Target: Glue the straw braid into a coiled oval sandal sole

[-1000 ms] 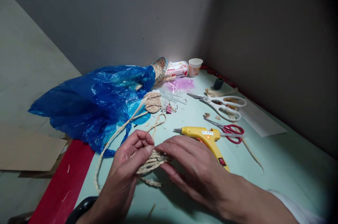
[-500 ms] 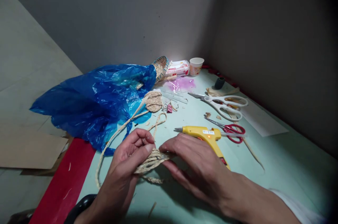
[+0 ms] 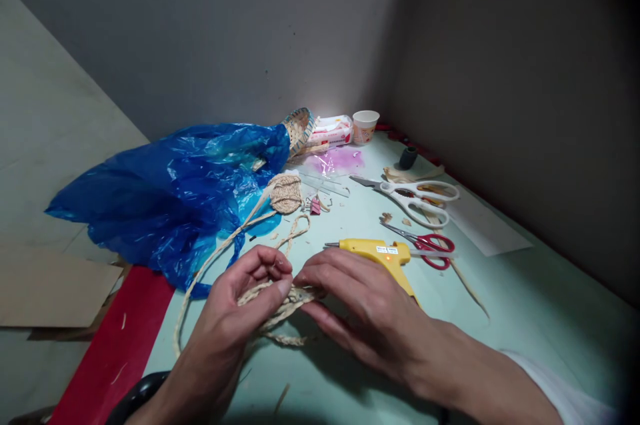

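Observation:
A bundle of pale braided cord (image 3: 287, 307) is held between both hands near the table's front. My left hand (image 3: 245, 305) is closed round its left part, the thumb pressing on top. Fingers and thumb of my right hand (image 3: 360, 305) pinch the right end of the bundle, and they hide part of it. One braid end hangs below the hands, and a thin looped cord (image 3: 299, 227) lies just behind them. A yellow glue gun (image 3: 373, 249) lies behind my right hand, partly covered by it.
A blue plastic bag (image 3: 175, 178) covers the left side, beside a woven basket (image 3: 299, 129) and a wound cord piece (image 3: 286, 194). At the right lie white-handled scissors (image 3: 415, 205), red-handled scissors (image 3: 434, 250) and white paper (image 3: 485, 221). A paper cup (image 3: 365, 127) stands at the back.
The whole view has shifted slightly, with the table items now a little further left. Both hands keep their hold on the braided cord, and the bundle is turned slightly between the fingers.

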Tool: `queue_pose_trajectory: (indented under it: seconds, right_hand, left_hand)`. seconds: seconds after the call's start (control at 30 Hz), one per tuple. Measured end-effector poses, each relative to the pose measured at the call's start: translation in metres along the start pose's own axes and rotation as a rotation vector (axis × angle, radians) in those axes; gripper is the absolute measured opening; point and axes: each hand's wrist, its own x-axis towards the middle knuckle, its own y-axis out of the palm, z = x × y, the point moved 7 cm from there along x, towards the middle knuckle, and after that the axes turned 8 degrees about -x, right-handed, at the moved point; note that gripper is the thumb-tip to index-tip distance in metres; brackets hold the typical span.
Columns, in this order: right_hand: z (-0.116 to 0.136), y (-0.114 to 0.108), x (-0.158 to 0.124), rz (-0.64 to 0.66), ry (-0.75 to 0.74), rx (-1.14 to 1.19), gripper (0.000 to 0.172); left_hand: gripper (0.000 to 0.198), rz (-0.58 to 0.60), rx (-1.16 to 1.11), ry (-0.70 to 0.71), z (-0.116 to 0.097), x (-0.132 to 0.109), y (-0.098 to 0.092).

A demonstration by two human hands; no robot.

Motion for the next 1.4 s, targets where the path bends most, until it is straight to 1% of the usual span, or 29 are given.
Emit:
queue_pose_trajectory:
  seconds: [0.27, 0.33, 0.5, 0.6, 0.67, 0.77, 0.87, 0.9, 0.97, 1.03, 1.07, 1.13, 1.27, 1.4]
  right_hand:
    - [0.005, -0.003, -0.001, -0.015, -0.03, 0.028, 0.015]
    - [0.003, -0.004, -0.002, -0.042, -0.024, 0.053, 0.015]
    - [-0.005, -0.005, -0.007, -0.153, 0.02, 0.131, 0.019]
    - [-0.009, -0.002, -0.008, -0.14, 0.04, 0.151, 0.014]
    - [-0.008, -0.002, -0.007, -0.135, 0.028, 0.155, 0.012]
    - [-0.004, -0.004, -0.005, -0.132, -0.014, 0.145, 0.011]
    - [-0.002, -0.004, -0.004, -0.119, -0.038, 0.115, 0.01]
    - [-0.003, -0.004, -0.004, -0.115, -0.038, 0.121, 0.01]
    - [-0.006, -0.005, -0.003, -0.112, -0.009, 0.159, 0.018]
    - [-0.012, -0.006, -0.003, -0.119, 0.057, 0.193, 0.024]
    - [-0.015, -0.007, -0.003, -0.12, 0.085, 0.203, 0.025]
    - [-0.017, -0.008, -0.003, -0.123, 0.111, 0.213, 0.021]
    - [-0.016, -0.008, -0.002, -0.124, 0.106, 0.237, 0.014]
    - [-0.016, -0.005, -0.003, -0.113, 0.096, 0.244, 0.011]
  left_hand:
    - [0.018, -0.041, -0.063, -0.014, 0.001, -0.003, 0.0]
    - [0.018, -0.047, -0.087, -0.023, 0.001, -0.004, 0.001]
    - [0.018, -0.075, -0.057, -0.014, -0.004, -0.007, 0.0]
    - [0.018, -0.044, -0.089, -0.018, -0.006, -0.009, 0.003]
    - [0.019, -0.034, -0.062, 0.01, -0.008, -0.009, 0.004]
    - [0.021, -0.044, 0.018, 0.037, -0.009, -0.009, 0.005]
    - [0.02, -0.064, 0.039, 0.042, -0.009, -0.008, 0.004]
    - [0.02, -0.073, 0.04, 0.051, -0.009, -0.008, 0.003]
    - [0.019, -0.077, 0.036, 0.065, -0.011, -0.007, 0.001]
    - [0.02, -0.076, 0.027, 0.077, -0.013, -0.007, 0.0]
    - [0.02, -0.076, 0.027, 0.085, -0.014, -0.007, -0.001]
    - [0.02, -0.086, 0.041, 0.108, -0.018, -0.007, -0.002]
    - [0.015, -0.096, 0.089, 0.125, -0.021, -0.009, 0.0]
    - [0.014, -0.061, 0.09, 0.108, -0.019, -0.009, 0.001]
